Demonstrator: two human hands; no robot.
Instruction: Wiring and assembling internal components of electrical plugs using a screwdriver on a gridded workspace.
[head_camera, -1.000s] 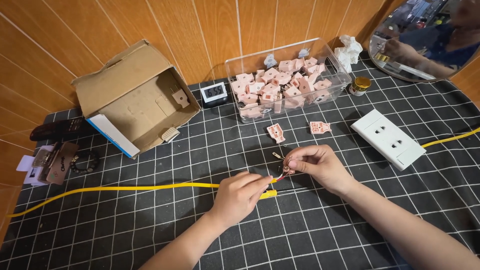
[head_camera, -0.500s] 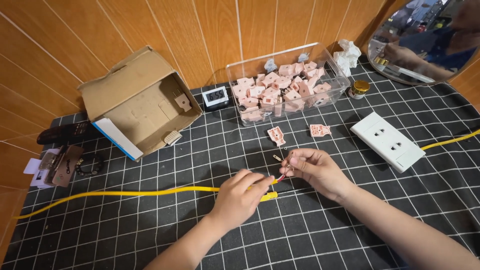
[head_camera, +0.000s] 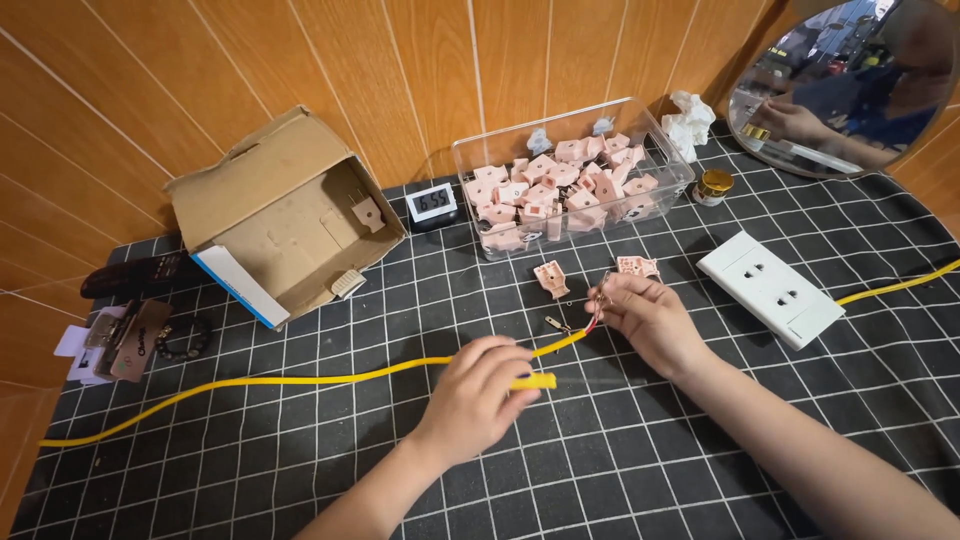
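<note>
Two hands pinch one yellow cable (head_camera: 300, 380) near the frame centre: the left hand (head_camera: 480, 400) grips its sheath, the right hand (head_camera: 650, 315) pinches the wire tips. The cable's long axis runs from lower left up to the right hand.

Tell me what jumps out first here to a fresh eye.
The yellow cable crossing the black grid cloth, held mid-table by the left hand and at its stripped tip by the right hand. Behind them, a clear bin of pink parts stands at the wood wall, an open cardboard box to its left.
</note>
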